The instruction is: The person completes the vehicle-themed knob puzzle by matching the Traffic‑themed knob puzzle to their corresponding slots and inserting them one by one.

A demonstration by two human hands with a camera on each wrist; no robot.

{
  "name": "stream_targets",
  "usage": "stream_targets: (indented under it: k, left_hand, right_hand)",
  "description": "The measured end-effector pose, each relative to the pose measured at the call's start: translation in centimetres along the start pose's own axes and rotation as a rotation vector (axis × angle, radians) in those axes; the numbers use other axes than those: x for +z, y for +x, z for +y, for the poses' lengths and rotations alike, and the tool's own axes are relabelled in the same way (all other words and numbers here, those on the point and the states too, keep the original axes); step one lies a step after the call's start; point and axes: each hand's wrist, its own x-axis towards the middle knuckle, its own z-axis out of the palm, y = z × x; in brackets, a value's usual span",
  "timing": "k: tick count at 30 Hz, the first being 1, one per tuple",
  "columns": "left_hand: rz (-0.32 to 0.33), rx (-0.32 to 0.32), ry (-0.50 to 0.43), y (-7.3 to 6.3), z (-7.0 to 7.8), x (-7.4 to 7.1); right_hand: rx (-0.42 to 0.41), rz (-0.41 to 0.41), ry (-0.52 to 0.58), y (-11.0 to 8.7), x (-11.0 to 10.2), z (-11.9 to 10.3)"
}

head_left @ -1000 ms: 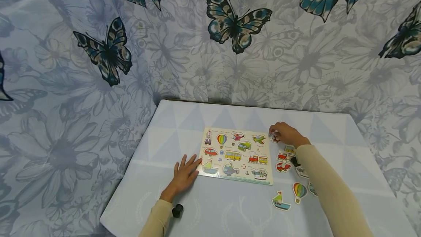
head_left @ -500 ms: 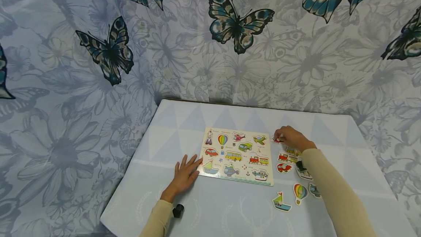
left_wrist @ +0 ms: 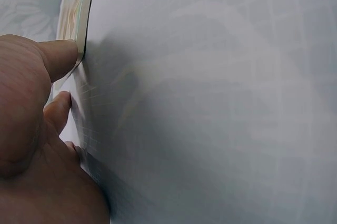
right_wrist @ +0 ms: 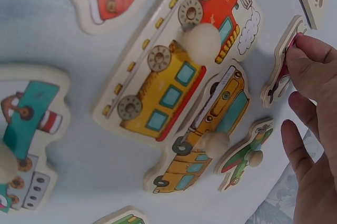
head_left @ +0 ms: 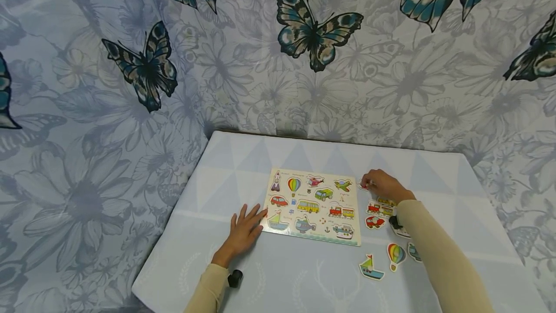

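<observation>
In the head view, a flat puzzle board [head_left: 318,233] printed with vehicles lies on the table. My left hand [head_left: 244,230] rests by its left edge with fingers spread and straight; the left wrist view has the thumb touching the board's corner [left_wrist: 80,37]. To the right of the board, my right hand [head_left: 384,185] pinches a wooden puzzle piece [right_wrist: 276,71] with a pink picture, between thumb and forefinger. Much of that picture is hidden by the fingers. Nearby lie a train piece [right_wrist: 181,95], a bus piece [right_wrist: 197,168] and a green plane piece [right_wrist: 237,163], each with a knob.
More pieces lie at the board's lower right: a red car [head_left: 375,222], a hot-air balloon [head_left: 396,256], a sailboat [head_left: 371,268] and a ship [right_wrist: 31,129]. The white table [head_left: 208,197] reaches back to a wall [head_left: 243,81] patterned with butterflies.
My right hand has shifted slightly right and toward me, its fingers still at the pink piece beside the board. The left hand stays at the board's edge.
</observation>
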Motion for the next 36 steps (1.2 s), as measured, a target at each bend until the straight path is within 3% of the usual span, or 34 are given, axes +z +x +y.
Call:
stream_targets:
  k: [14, 22, 29, 36]
  left_hand:
    - [0.013, 0.007, -0.006, 0.0, 0.2, -0.1]
    - [0.010, 0.000, 0.008, 0.0, 0.3, -0.2]
    - [0.063, 0.065, -0.042, -0.2, 0.0, 0.2]
    - [0.079, 0.079, -0.060, -0.3, -0.4, 0.6]
  right_hand:
    - [0.048, -0.011, -0.026, 0.4, -0.6, -0.4]
    - [0.000, 0.061, -0.023, 0.7, -1.4, -1.4]
    - [-0.042, 0.089, -0.001, 1.4, -1.8, -2.2]
    - [-0.097, 0.108, -0.019, 2.6, -2.1, -3.6]
